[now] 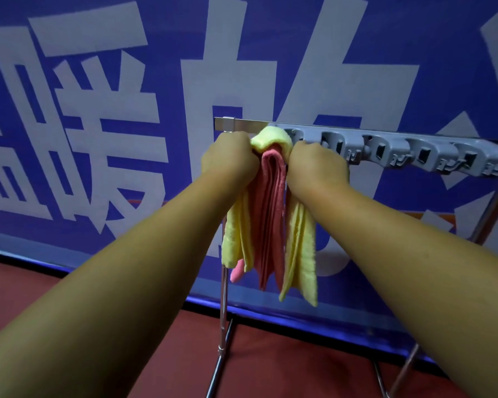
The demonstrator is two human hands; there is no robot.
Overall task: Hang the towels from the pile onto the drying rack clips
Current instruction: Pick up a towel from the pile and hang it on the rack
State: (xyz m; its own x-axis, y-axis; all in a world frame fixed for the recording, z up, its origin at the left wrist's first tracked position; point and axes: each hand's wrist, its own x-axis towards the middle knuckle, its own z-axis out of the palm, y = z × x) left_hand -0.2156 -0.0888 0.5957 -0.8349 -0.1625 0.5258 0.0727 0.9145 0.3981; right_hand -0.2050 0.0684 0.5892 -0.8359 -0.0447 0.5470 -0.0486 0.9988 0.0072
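Yellow towel [270, 137] wrapped over pink towel [270, 211], between my left hand [227, 159] and right hand [314, 165], both gripping it. Risk: the doubled wad slips the clips [380, 150].

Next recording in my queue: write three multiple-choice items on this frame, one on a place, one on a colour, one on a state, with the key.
1. Where on the clip strip are the yellow towel and pink towel held?
A. its left end
B. its middle
C. its right end

2. What colour is the clip strip?
A. red
B. grey
C. green

3. How are the left hand and right hand?
A. both hang idle
B. one grips, one is open
C. both grip the towels

Key: 1 A, the bunched towels sit at the strip's left end; 2 B, the moulded strip is grey; 3 C, both fists are curled on the cloth.
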